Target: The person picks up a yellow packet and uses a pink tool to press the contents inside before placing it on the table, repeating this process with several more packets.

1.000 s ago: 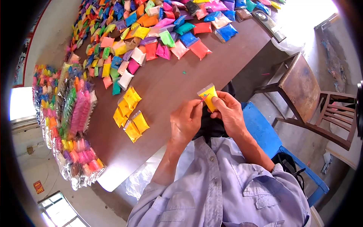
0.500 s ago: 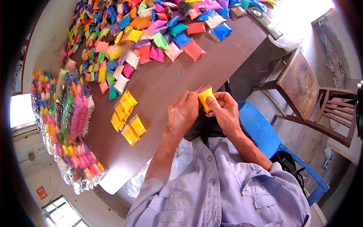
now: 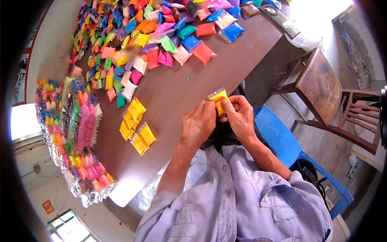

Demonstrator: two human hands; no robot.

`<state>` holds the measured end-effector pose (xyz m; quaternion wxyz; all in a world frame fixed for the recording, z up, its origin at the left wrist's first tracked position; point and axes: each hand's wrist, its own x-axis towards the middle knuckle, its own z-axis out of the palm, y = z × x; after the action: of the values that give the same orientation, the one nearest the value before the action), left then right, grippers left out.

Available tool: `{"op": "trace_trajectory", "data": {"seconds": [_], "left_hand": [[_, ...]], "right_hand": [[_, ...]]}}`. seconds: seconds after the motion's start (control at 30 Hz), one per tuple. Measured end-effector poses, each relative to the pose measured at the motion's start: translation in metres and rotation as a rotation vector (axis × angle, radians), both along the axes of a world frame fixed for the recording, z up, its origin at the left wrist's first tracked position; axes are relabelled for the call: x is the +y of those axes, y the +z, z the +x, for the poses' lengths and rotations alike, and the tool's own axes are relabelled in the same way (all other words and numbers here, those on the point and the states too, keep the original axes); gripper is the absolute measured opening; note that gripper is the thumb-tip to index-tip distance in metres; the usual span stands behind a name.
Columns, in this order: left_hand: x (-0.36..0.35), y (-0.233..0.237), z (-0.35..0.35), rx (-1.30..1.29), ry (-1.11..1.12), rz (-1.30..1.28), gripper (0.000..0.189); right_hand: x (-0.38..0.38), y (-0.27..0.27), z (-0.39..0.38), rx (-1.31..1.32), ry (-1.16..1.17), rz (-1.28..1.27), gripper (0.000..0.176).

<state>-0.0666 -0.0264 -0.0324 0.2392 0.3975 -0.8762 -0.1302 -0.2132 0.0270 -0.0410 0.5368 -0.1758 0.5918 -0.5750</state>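
Note:
A small clear packet of yellow stuff is held up in front of my chest, past the table's near edge. My right hand grips it from the right, thumb pressed on its front. On the other side, the fingers of my left hand are pinched together at the packet's left edge. A thin reddish strip crosses the packet's upper part between both hands. Several more yellow packets lie on the table to the left, in two small groups.
Many colourful packets are heaped over the far part of the brown table. Long clear bags of coloured packets stack at the left end. A green scrap lies mid-table. A blue chair and a wooden chair stand at the right.
The packet's top has tipped left, and my left fingers have moved down to its edge. The reddish strip, earlier sticking up by my left fingertips, now crosses the packet.

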Motion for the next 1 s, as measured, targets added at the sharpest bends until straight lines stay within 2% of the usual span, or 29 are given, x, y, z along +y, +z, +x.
{"op": "trace_trajectory", "data": {"seconds": [0.33, 0.4, 0.53, 0.6, 0.8, 1.0], "left_hand": [[0.006, 0.007, 0.005, -0.008, 0.027, -0.072, 0.009], [0.009, 0.007, 0.007, -0.055, -0.057, -0.127, 0.009], [0.004, 0.003, 0.006, -0.084, 0.000, -0.095, 0.008], [-0.006, 0.007, 0.006, -0.181, -0.021, -0.070, 0.007], [-0.006, 0.021, 0.006, -0.023, -0.054, -0.035, 0.006], [-0.016, 0.006, 0.010, -0.081, 0.010, -0.006, 0.007]], "right_hand": [[0.002, -0.003, 0.005, 0.051, 0.016, 0.034, 0.031], [0.002, 0.002, 0.000, 0.099, 0.151, 0.124, 0.033], [0.001, -0.007, 0.002, 0.135, 0.169, 0.079, 0.039], [-0.001, -0.007, 0.003, 0.214, 0.158, 0.061, 0.037], [-0.001, -0.012, 0.002, 0.198, 0.164, 0.004, 0.038], [0.000, -0.011, 0.005, 0.261, 0.137, -0.005, 0.038]]}}
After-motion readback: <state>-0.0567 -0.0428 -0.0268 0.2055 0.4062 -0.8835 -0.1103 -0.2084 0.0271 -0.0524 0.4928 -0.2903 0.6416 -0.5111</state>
